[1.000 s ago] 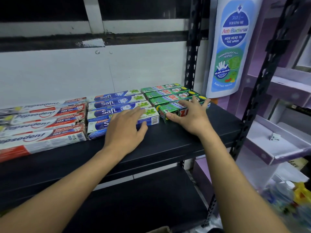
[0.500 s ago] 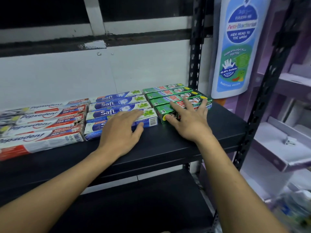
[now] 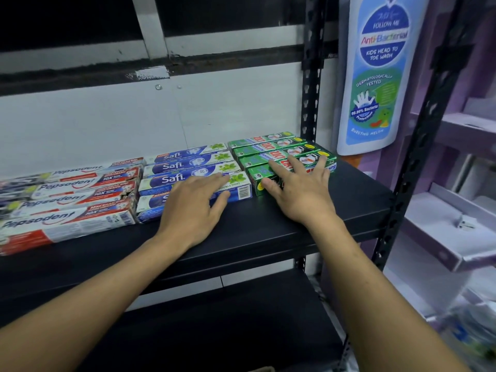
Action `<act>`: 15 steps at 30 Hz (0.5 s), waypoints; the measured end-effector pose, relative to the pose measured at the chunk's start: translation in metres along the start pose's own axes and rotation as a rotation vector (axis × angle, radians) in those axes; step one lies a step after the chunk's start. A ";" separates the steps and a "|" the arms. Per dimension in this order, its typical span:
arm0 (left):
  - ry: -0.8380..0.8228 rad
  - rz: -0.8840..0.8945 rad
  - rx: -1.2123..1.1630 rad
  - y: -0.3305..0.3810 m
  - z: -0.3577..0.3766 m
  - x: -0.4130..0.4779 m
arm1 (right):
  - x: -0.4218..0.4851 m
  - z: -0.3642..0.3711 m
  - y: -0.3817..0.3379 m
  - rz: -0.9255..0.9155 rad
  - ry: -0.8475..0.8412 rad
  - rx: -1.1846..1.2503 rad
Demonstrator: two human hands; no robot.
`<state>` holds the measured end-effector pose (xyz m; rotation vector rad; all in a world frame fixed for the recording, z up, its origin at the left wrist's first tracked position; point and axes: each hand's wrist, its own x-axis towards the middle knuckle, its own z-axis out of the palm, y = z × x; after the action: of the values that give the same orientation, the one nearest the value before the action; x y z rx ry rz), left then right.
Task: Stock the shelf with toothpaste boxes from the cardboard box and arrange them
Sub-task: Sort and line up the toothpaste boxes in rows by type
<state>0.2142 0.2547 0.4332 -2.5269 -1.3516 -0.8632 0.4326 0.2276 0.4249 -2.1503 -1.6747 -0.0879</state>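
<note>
While both arms reach forward over the black shelf [image 3: 335, 210], each hand lies flat on a row of toothpaste boxes. The left hand [image 3: 193, 210] is relaxed and grasps nothing: its straight fingers rest on top of the nearest blue box [image 3: 241, 190], and its thumb lies along that box's front side. The heel of this hand sits over bare shelf in front of the row. The other blue boxes [image 3: 188, 167] lie side by side just beyond its fingertips, running back toward the wall. To the left of this hand, touching the blue row, lie the red and white boxes [image 3: 69, 208], set lengthwise in the same way.

The right hand [image 3: 298, 194] is also released, its fingers spread and straight across the tops of the front green boxes [image 3: 261, 175]. Its thumb presses against the near left corner of the front one. The remaining green boxes [image 3: 268, 146] lie beyond its fingertips, tight against each other. A narrow gap separates the green row from the blue row, and it falls between the two hands.

To the right of the right hand stands a black metal post [image 3: 311, 76], with a tall bottle-shaped sign [image 3: 378, 76] past it. Further right is a purple display stand [image 3: 456, 237]. Below both forearms sits a lower black shelf [image 3: 228, 318].
</note>
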 end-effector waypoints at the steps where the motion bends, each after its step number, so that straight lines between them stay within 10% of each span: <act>1: 0.000 0.003 0.003 0.000 0.000 0.000 | 0.000 0.000 0.000 -0.002 0.000 0.002; 15: 0.006 -0.001 -0.003 -0.002 0.001 -0.001 | -0.002 -0.001 0.003 0.051 0.020 0.029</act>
<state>0.2131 0.2559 0.4315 -2.5240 -1.3504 -0.8732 0.4347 0.2243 0.4247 -2.1617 -1.5995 -0.0699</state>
